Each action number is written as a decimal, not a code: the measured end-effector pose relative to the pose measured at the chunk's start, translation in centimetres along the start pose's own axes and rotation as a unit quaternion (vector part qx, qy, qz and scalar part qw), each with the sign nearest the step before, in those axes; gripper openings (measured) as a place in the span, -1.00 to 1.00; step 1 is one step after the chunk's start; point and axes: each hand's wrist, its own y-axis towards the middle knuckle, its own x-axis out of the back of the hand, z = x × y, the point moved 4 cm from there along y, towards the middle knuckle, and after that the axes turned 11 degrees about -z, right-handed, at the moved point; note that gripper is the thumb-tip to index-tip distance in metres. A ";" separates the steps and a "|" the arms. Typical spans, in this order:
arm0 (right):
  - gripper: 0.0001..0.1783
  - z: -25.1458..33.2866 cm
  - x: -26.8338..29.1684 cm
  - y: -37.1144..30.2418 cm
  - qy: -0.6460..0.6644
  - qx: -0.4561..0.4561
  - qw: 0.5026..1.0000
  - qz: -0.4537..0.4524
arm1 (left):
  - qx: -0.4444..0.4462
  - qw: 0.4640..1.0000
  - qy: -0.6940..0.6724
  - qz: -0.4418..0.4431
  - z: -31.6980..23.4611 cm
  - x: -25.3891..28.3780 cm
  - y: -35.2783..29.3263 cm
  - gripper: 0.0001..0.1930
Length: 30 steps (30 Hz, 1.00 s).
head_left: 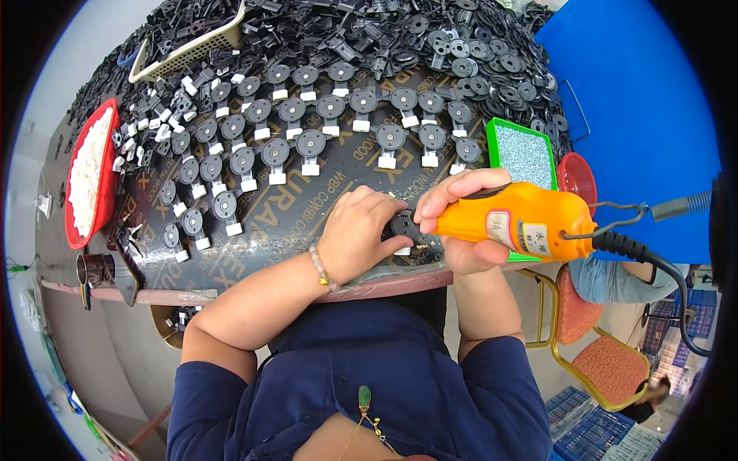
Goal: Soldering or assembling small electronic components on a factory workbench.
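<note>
An orange corded electric screwdriver lies in the grip of my right hand, its nose aimed left. Beneath that nose, at the near side of the table, is a round black plastic part with a white block at its near end. My left hand presses on this part from the left, fingertips and thumb around its edge. The screwdriver's tip and the exact contact point are hidden by my fingers. Beyond my hands, several similar black disc parts with white blocks stand in curved rows.
A green tray of small silvery pieces and a red bowl sit at right. Black parts are heaped behind, near a beige basket. At left is a red basket of white pieces. The screwdriver's cord trails right, near another person's sleeve.
</note>
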 end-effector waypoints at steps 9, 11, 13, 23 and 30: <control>-0.12 -0.3 -0.4 0.4 -0.012 0.023 1.000 0.013 | 0.001 1.000 0.002 0.005 -0.3 0.0 0.0 -0.54; -0.12 -0.4 -0.7 0.5 -0.017 0.021 1.000 0.010 | 0.001 1.000 0.006 0.007 -0.4 0.1 0.1 -0.55; -0.12 -0.5 -0.6 0.5 -0.016 -0.003 1.000 0.000 | -0.001 1.000 0.009 0.007 -0.4 0.1 0.1 -0.55; -0.07 4.5 4.5 0.4 0.000 0.102 0.990 -0.093 | -0.004 1.000 0.017 -0.001 0.4 0.2 -0.1 -0.55; -0.21 7.9 13.7 -0.9 -0.218 0.146 0.942 -0.208 | -0.018 1.000 0.019 0.000 -0.5 -0.6 0.0 -0.51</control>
